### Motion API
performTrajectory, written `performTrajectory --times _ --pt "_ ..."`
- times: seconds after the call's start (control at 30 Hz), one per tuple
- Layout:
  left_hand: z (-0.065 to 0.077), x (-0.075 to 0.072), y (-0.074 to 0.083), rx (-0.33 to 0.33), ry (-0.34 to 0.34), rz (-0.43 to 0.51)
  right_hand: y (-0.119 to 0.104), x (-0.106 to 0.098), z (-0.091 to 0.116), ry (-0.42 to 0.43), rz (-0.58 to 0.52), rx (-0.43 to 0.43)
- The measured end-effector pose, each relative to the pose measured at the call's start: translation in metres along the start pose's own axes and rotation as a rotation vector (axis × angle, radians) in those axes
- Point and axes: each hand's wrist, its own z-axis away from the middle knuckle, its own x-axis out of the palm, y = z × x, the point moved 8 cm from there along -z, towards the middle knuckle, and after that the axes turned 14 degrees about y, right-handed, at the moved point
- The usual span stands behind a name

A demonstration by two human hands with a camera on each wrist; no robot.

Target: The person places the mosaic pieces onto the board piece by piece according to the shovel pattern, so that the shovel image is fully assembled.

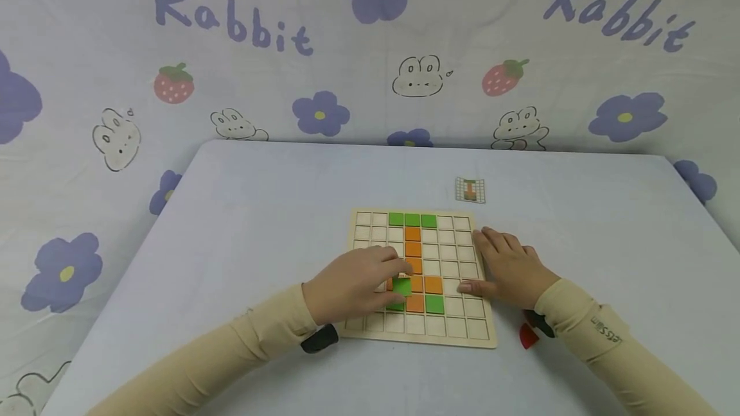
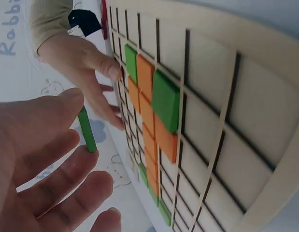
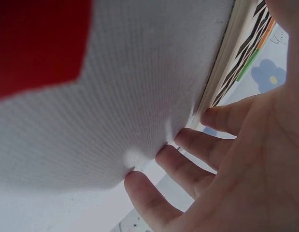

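Note:
A wooden grid board point(image 1: 478, 334) lies on the table with green and orange square tiles in its cells. My left hand point(image 1: 357, 280) is over the board's left half, pinching a green tile point(image 2: 86, 129) between thumb and a fingertip, clear of the board in the left wrist view. An orange column point(image 1: 413, 250) runs down the middle. Three green tiles point(image 1: 412, 220) line the far row; another green tile point(image 1: 434, 304) lies right of the column's near end. My right hand point(image 1: 511, 269) rests at the right edge, fingers straight, thumb over the board.
A small card point(image 1: 470, 190) printed with a coloured grid pattern lies beyond the board. Beside my right wrist is a red piece point(image 1: 527, 336), large and blurred in the right wrist view. A patterned cloth point(image 1: 347, 69) with flowers and rabbits hangs behind the table.

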Motion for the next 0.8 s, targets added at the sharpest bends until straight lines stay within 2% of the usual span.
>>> performTrajectory --times 0.2,0.3,0.43,0.53,0.67,0.8 --pt "0.008 0.025 0.004 -0.021 -0.085 -0.028 -0.002 0.0 0.001 0.002 0.01 -0.002" --pt "0.012 0.033 0.007 -0.014 -0.097 -0.013 -0.002 0.001 0.002 0.007 0.013 -0.003" --pt "0.014 0.037 0.013 0.021 -0.08 0.007 -0.002 0.002 0.002 0.012 0.018 -0.001" --pt "0.014 0.041 0.015 0.025 -0.095 0.005 -0.002 0.004 0.002 0.013 0.019 0.0" --pt "0.017 0.048 0.019 0.027 -0.137 -0.036 -0.003 0.005 0.003 0.015 0.01 0.0" --pt "0.019 0.051 0.023 0.079 -0.136 -0.066 -0.004 0.005 0.004 0.014 0.008 0.003"
